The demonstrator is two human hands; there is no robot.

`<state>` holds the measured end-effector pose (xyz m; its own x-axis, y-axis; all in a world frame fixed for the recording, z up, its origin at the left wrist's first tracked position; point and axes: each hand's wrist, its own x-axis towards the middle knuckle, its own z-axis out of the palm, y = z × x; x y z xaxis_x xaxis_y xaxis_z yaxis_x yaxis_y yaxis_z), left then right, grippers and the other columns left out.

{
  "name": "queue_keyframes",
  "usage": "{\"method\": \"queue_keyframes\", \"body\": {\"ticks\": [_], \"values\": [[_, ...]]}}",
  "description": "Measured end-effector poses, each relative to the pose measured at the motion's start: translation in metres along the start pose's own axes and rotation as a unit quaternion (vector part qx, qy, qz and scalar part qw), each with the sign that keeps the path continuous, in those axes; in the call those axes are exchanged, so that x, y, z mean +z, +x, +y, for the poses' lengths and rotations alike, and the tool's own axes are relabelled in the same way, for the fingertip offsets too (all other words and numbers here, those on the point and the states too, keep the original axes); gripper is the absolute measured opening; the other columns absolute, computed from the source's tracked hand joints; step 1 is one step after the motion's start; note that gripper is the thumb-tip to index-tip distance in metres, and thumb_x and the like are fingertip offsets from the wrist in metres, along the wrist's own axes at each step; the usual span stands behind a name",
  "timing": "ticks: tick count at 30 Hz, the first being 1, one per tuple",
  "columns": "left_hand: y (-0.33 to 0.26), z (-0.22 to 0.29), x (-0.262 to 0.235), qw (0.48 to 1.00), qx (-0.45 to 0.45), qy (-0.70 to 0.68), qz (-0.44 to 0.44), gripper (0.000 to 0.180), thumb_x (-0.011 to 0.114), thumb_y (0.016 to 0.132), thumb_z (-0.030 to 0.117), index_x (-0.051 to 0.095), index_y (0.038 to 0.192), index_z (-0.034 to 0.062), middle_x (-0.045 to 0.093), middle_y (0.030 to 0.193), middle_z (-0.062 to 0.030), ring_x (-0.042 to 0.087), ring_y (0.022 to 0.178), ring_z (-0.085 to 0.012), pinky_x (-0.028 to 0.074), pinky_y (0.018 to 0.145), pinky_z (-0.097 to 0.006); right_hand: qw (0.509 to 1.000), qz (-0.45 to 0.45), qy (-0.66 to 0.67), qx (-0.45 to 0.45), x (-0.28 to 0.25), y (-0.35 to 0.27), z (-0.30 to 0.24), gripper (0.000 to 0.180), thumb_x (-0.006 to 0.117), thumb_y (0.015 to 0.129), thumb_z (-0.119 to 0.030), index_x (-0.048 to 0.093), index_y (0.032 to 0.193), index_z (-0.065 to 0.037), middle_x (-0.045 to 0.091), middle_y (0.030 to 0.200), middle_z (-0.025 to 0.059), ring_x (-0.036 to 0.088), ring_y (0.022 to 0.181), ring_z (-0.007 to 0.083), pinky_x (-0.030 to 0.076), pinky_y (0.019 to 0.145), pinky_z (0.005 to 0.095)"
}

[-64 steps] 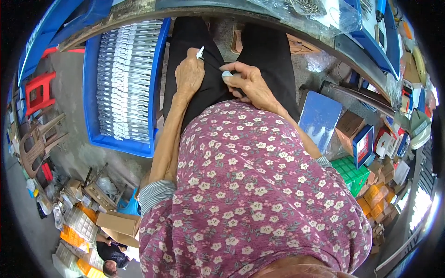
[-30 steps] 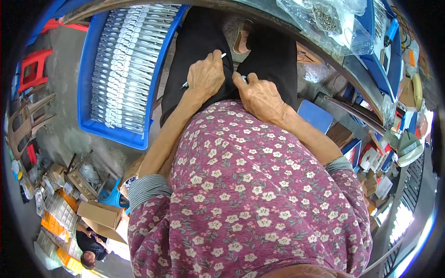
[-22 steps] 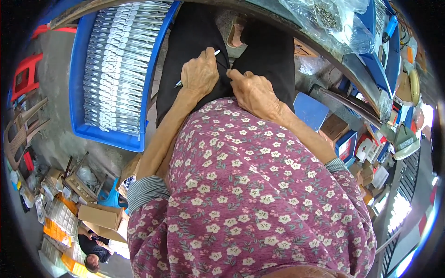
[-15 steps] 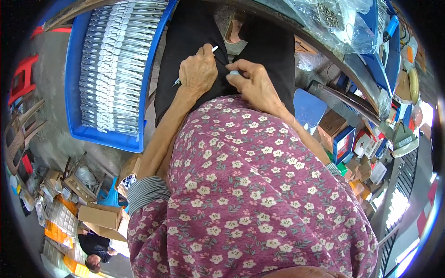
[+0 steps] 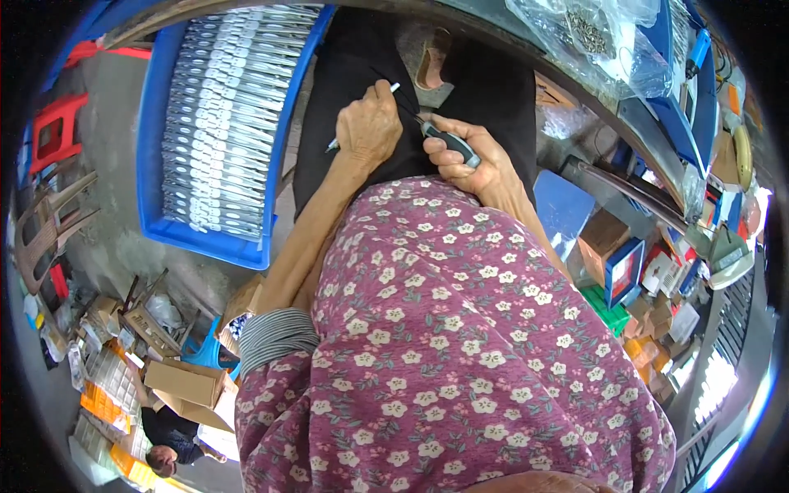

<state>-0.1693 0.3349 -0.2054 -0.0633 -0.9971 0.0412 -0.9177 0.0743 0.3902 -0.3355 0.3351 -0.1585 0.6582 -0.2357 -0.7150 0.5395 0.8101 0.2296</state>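
My left hand (image 5: pixel 369 130), over the dark trousers on my lap, is closed around a slim piece (image 5: pixel 395 87). Its white end sticks out above the fingers, and a silvery end shows below the palm. The middle is hidden. My right hand (image 5: pixel 477 156) grips the dark grey and light grey handle (image 5: pixel 457 149) of a small tool like a screwdriver. A thin dark shaft seems to point from it toward the left hand; its tip is hard to make out. To the left, a blue tray (image 5: pixel 205 248) holds rows of slim silver-and-white pieces.
A workbench edge (image 5: pixel 542 53) curves across the top, carrying a clear plastic bag (image 5: pixel 629 70) with small metal parts. A blue stool-like panel (image 5: pixel 560 205) and cardboard boxes (image 5: pixel 604 234) stand at right. At lower left are an open carton (image 5: pixel 185 382) and another person (image 5: pixel 168 435).
My right hand has turned, bringing the tool's handle into plain sight. The left hand keeps its hold on the slim piece. The whole view has shifted slightly.
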Motion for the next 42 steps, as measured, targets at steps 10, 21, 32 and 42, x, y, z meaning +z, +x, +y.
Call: {"method": "queue_keyframes", "body": {"ticks": [10,21,32,42], "values": [[-0.007,0.004,-0.016,0.999,-0.017,-0.04,0.02,0.008,0.047,0.078,0.009,0.048,0.082,0.0019,0.059,0.07,-0.0181,0.062,0.061,-0.0331,0.05,0.052,-0.04,0.925,0.091,-0.329,-0.169,0.022,-0.031,0.022,0.029,0.053,0.086,-0.012,0.05,0.113,-0.004,0.049,0.065,0.0061,0.039,0.043,0.0069,0.026,0.032,0.0179],[0.036,-0.102,-0.093,0.756,-0.3,-0.555,0.176,0.024,0.055,0.078,0.006,0.05,0.097,-0.0074,0.055,0.071,-0.0084,0.049,0.049,-0.0133,0.042,0.046,-0.025,0.827,0.156,-0.439,-0.314,-0.023,-0.057,0.007,0.03,0.052,0.085,-0.009,0.05,0.114,-0.001,0.048,0.065,0.0043,0.041,0.047,0.0082,0.025,0.037,0.0194],[0.112,-0.178,-0.062,0.69,-0.396,-0.558,0.237,0.005,0.058,0.072,-0.007,0.055,0.068,-0.0071,0.051,0.057,-0.0103,0.045,0.038,-0.015,0.03,0.029,-0.025,0.841,0.159,-0.401,-0.327,-0.033,-0.049,0.001,0.028,0.052,0.085,-0.009,0.052,0.112,-0.001,0.049,0.065,0.0043,0.041,0.046,0.0072,0.024,0.036,0.0185],[0.138,-0.175,-0.045,0.646,-0.348,-0.615,0.29,0.013,0.057,0.068,-0.012,0.048,0.059,-0.0083,0.051,0.055,-0.015,0.046,0.039,-0.0193,0.034,0.03,-0.03,0.842,0.169,-0.399,-0.322,-0.03,-0.046,0.001,0.029,0.053,0.086,-0.01,0.052,0.114,-0.002,0.049,0.064,0.0042,0.04,0.046,0.0066,0.024,0.035,0.0185]]}}
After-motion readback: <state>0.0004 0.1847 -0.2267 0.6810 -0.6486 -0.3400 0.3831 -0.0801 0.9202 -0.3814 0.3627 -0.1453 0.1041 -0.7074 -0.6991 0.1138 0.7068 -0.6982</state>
